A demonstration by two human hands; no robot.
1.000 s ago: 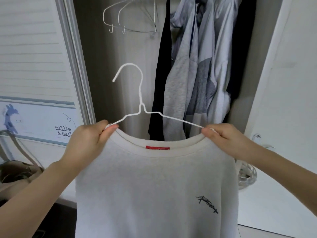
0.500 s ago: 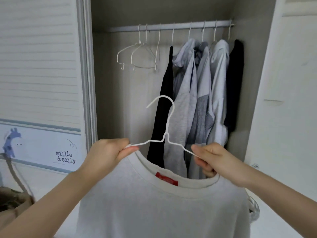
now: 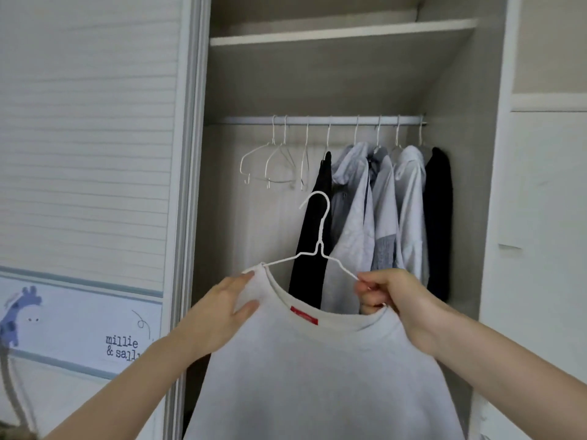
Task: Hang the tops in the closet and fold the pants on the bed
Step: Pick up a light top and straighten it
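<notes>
A white sweatshirt (image 3: 317, 376) with a red neck label hangs on a white wire hanger (image 3: 320, 246), held up in front of the open closet. My left hand (image 3: 222, 309) pinches the sweatshirt's left shoulder over the hanger's arm. My right hand (image 3: 390, 296) grips the hanger's right arm at the collar. The hanger's hook points up, below the closet rod (image 3: 317, 120).
Three empty white hangers (image 3: 273, 163) hang at the rod's left end. Several dark and pale tops (image 3: 381, 211) fill its right half. A shelf (image 3: 343, 33) sits above the rod. A slatted sliding door (image 3: 89, 138) stands left, a white panel (image 3: 540, 217) right.
The view has tilted up, now showing the rod and shelf. My hands have lifted the sweatshirt on its hanger toward the rod, and my right hand has shifted inward along the hanger's arm.
</notes>
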